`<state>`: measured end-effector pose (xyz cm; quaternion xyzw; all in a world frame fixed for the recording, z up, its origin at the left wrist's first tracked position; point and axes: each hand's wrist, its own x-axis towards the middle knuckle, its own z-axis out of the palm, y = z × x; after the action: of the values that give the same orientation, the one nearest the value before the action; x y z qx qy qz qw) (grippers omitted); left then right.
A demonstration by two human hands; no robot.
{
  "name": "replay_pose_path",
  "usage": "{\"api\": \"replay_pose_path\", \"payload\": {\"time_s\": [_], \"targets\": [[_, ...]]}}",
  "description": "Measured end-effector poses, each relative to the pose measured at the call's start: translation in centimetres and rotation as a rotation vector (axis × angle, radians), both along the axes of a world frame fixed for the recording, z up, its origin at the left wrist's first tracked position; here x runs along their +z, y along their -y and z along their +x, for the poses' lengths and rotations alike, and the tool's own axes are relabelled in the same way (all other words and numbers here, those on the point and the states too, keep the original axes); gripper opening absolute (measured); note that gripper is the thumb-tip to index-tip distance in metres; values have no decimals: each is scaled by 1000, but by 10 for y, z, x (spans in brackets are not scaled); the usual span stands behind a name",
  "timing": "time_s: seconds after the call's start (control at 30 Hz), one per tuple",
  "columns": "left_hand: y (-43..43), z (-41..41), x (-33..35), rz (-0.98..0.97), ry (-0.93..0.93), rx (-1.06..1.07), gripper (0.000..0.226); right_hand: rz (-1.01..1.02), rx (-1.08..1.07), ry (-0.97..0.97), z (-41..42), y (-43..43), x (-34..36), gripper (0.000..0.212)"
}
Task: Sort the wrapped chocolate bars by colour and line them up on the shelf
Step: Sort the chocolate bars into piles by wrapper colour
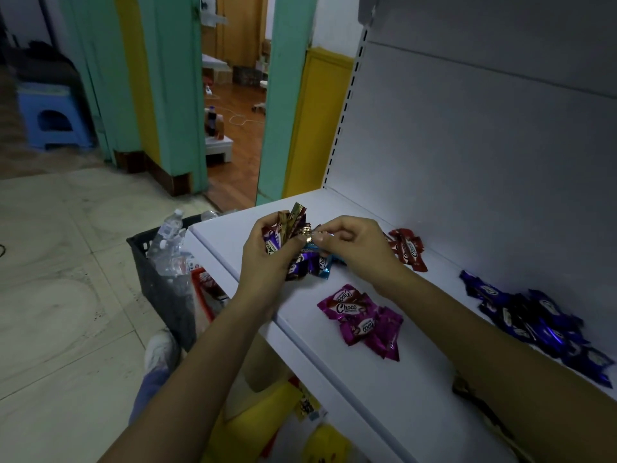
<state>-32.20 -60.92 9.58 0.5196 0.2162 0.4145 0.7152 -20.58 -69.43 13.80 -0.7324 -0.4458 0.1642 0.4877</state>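
My left hand (267, 252) grips a mixed bunch of wrapped chocolate bars (290, 225) above the left end of the white shelf (417, 389); gold, red, purple and blue wrappers stick out of it. My right hand (354, 245) pinches the end of one wrapper in that bunch, a light blue bar (325, 265) hanging just below. Three sorted piles lie on the shelf: red bars (407, 250) near the back panel, magenta bars (364, 319) in the middle, and dark blue bars (537, 325) at the right.
A dark crate (160, 279) with plastic water bottles stands on the floor left of the shelf. Yellow packets (320, 439) fill the lower shelf. The shelf's white back panel (484, 162) rises behind. My shoe (160, 352) is beside the crate.
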Motion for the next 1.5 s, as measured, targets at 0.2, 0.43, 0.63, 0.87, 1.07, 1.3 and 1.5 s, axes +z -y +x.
{"api": "replay_pose_path", "payload": {"time_s": [0.2,0.43,0.63,0.87,1.07,1.3,1.5], "targets": [[-1,1,-2,-33,-26,5,35,48,-183,-175,25,-4,11,6],[1,3,-1,23,-47,-3,33,-137,-198,387,38,-27,-23,3],[3,2,-2,166,-93,25,40,-32,-167,203,11,-21,-3,58],[10,-7,4,291,-102,-51,44,57,51,-23,-15,-4,13,16],[40,-2,26,214,-96,-171,36,152,-107,-157,-5,36,27,3],[116,39,38,287,-60,-344,29,219,-338,-129,16,137,40,10],[187,70,38,302,-81,-466,9,317,-476,-199,20,234,39,6]]}}
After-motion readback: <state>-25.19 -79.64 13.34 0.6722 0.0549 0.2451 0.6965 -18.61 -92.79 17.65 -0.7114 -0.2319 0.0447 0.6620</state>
